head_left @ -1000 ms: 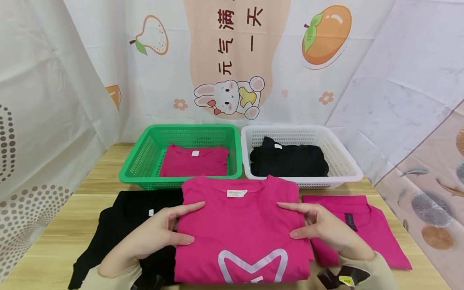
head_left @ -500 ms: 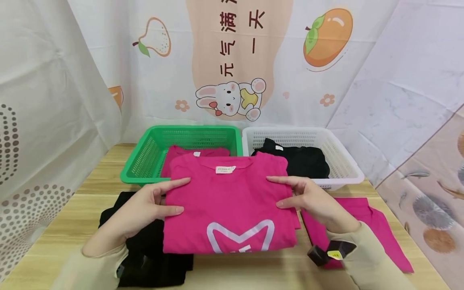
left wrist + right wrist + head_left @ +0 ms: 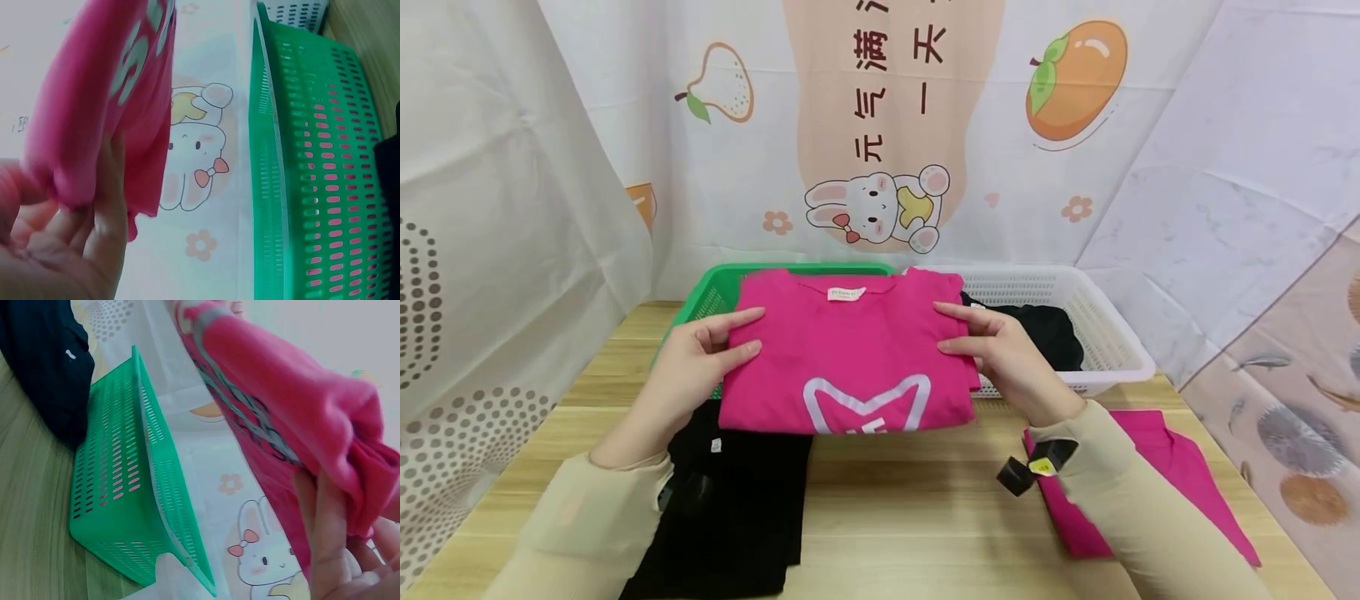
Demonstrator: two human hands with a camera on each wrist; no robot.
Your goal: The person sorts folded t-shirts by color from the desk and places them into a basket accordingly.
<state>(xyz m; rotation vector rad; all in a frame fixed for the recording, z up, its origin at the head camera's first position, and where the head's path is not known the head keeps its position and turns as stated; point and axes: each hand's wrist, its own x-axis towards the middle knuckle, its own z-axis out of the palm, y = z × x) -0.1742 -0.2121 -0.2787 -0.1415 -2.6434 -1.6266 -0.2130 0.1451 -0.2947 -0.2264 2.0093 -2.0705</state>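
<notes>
A folded pink T-shirt [image 3: 850, 350] with a white star outline and a neck label is held up between both hands. My left hand [image 3: 696, 358] grips its left edge, thumb on the front and other fingers behind. On the opposite edge my right hand [image 3: 1000, 350] pinches the cloth in the same way. In the head view the shirt overlaps most of the green basket [image 3: 700, 304] and hides what lies inside. Both wrist views show the folded shirt raised above the basket's rim, its lower fold resting in the fingers.
A white basket [image 3: 1120, 342] with a black folded garment [image 3: 1048, 333] stands to the right. Folded black clothing [image 3: 737, 517] lies on the wooden table [image 3: 917, 533] at front left, and another pink shirt [image 3: 1187, 475] at right. A printed curtain [image 3: 722, 208] hangs behind.
Both hands have lifted the pink shirt off the table area and carried it forward and slightly left, over the green basket. The other clothes and baskets stay in place.
</notes>
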